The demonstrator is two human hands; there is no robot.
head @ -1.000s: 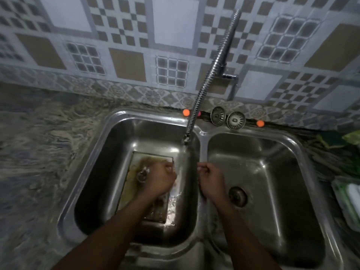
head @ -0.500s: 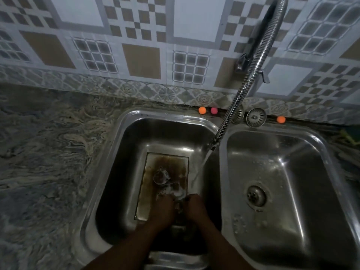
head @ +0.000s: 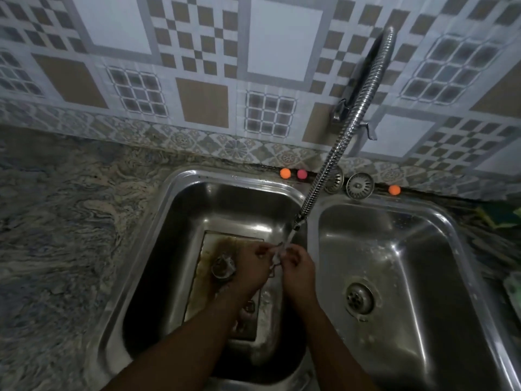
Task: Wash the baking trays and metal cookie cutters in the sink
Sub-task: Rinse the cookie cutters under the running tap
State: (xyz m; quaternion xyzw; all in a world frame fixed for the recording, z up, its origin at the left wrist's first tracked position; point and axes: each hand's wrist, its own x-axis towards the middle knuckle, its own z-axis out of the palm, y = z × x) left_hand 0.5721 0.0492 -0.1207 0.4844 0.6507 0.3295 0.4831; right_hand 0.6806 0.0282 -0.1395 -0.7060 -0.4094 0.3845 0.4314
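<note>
- A marbled stone worktop (head: 70, 235), swirled grey and tan, surrounded a twin-basin steel sink (head: 197, 174), shiny and wet.
- A flat rectangular metal tray (head: 205, 280), stained brown, lay on the floor of the left basin. Its long axis ran from the person towards the wall.
- A ribbed, flexible steel tap (head: 338, 153) sloped down from the tiled wall, and its nozzle poured water just above the hands.
- The left hand (head: 252, 269) and right hand (head: 300, 268) met over the tray's right side, fingers curled. Together they pinched a thin metal cutter (head: 276, 256), held between them in the stream.
- The cutter's outline was too small and blurred to name its shape.
- A second cutter (head: 223, 267), a small roundish metal ring, rested on the tray just left of the left hand. The left hand was much the nearer, so it would likely be the one to reach for it.
- Two round steel strainers (head: 360, 185) leaned at the back rim.
- Small orange and pink balls (head: 285, 173) sat beside them.
</note>
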